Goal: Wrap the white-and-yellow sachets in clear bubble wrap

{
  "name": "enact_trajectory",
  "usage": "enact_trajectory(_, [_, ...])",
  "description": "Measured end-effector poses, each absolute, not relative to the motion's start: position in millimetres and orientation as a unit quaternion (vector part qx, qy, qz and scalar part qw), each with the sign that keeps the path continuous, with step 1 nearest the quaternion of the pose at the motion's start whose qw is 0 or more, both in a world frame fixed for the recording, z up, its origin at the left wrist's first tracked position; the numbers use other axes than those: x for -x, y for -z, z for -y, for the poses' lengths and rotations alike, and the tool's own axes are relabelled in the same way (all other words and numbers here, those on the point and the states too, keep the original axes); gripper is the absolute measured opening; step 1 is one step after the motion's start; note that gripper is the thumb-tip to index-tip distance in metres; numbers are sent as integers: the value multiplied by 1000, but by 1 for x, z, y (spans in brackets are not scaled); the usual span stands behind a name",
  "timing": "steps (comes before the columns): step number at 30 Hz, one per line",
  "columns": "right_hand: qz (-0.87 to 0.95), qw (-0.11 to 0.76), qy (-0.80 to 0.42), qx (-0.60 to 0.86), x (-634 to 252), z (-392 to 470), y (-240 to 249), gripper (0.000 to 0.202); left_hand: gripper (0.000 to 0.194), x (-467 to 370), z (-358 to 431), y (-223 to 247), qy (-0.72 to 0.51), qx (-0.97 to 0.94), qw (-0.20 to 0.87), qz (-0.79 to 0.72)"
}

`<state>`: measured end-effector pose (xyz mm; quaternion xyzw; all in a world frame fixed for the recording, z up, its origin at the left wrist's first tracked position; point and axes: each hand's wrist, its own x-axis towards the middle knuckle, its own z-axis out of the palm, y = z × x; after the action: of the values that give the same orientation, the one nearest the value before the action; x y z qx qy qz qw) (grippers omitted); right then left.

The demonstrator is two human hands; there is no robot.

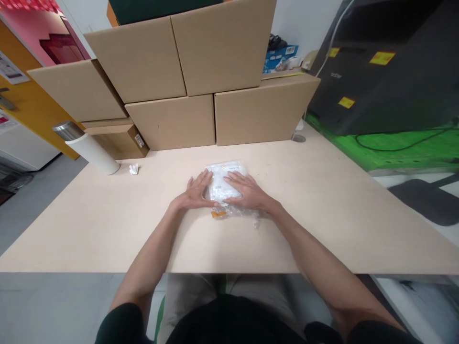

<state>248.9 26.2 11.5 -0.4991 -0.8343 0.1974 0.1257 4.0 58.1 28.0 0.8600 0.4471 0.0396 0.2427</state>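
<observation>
A white, flat package in clear crinkled plastic (222, 184) lies on the pale wooden table (308, 205), in front of my body. An orange piece (218, 214) shows at its near edge, where loose plastic sticks out. My left hand (197, 192) rests along the package's left side, fingers spread and thumb stretched toward the near edge. Across its right part lies my right hand (247, 192), fingers extended and palm down. Both hands touch the package without gripping it. What is inside the plastic cannot be made out.
Stacked cardboard boxes (170, 124) line the table's back edge. At the left stand a white cylinder with a metallic top (91, 150) and a crumpled white scrap (134, 169). A small clear item (298, 137) sits back right, near a large dark printer (380, 71) on a green surface.
</observation>
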Motion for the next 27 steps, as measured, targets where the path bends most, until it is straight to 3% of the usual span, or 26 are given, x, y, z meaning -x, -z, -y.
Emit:
enact_trajectory(9, [818,161,-213,509,-239,-27,-8,79,109,-5,-58,-26,-20,-851,223,-475])
enact_trajectory(12, [767,296,-283,494,-248,-32,-9,72,110,-5,-53,-34,-48,-841,225,-490])
enact_trajectory(14, [648,443,-311,537,-259,-41,-6,61,105,-6,-48,-40,-98,-840,220,-486])
enact_trajectory(16, [511,526,-317,601,-271,-50,-2,50,100,-11,-41,-44,-128,-847,202,-474])
enact_trajectory(20, [443,511,-361,642,-285,-59,8,27,107,-36,-25,-36,-89,-885,133,-437])
enact_trajectory(23, [450,504,-403,617,-284,-58,8,21,108,-56,-13,-24,-71,-904,88,-411])
enact_trajectory(27, [434,519,-470,567,-279,-54,2,22,65,-66,-6,-15,-94,-898,73,-424])
